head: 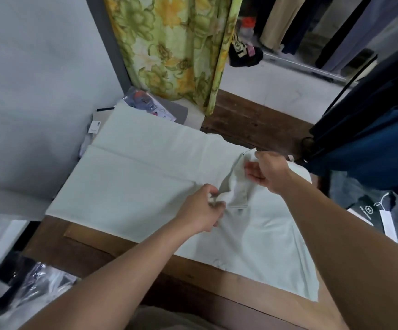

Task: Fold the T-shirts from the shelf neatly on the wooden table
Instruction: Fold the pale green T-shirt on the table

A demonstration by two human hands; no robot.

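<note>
Left hand (202,208) fingertips pinch the near end of the floppy pale collar (235,186); the right hand (268,172) pinches the far end, fingers curled on the fabric. It's the collar of a pale mint, soft-looking polo shirt (133,175), lying mostly flat and smooth on the dark brown wooden table (93,248). Near left, crinkly clear plastic bags (38,279) hold something dark, too blurry to tell. A flowery green-yellow curtain (169,51) hangs at the far side.

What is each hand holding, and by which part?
Both hold the pale shirt by its collar: left hand pinches the nearer end, right hand the farther end.
</note>
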